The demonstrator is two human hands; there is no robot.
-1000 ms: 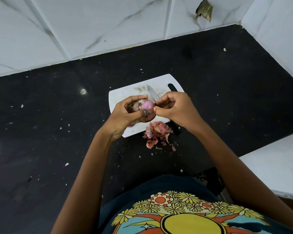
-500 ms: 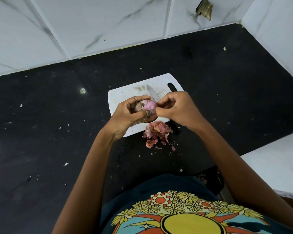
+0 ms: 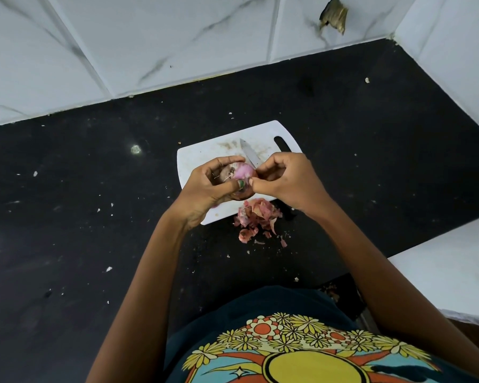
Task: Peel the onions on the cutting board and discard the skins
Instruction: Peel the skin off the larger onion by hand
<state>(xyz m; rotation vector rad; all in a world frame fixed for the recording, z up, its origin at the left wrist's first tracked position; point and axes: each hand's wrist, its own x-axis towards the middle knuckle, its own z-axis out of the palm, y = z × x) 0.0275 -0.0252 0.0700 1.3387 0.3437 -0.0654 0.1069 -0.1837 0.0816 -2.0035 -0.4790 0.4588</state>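
Left hand [image 3: 209, 186] is wrapped around the onion [image 3: 242, 172] just above the cutting board [image 3: 205, 158], right hand [image 3: 284, 179] has fingertips pinched together at its skin edge, though I can't tell how much skin is caught. I'd say peel slowly toward the root so it comes off in one sheet. No bin or bowl anywhere; the skins [image 3: 256, 214] sit piled on the counter [image 3: 94, 189], touching the board's near edge. Knife [image 3: 249, 153] lies on the board.

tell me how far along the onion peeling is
Done: a pile of onion skins lies on the counter beside the cutting board. In hand: the left hand holds a partly peeled onion while the right hand pinches skin. Left: finishing it and discarding the skins.
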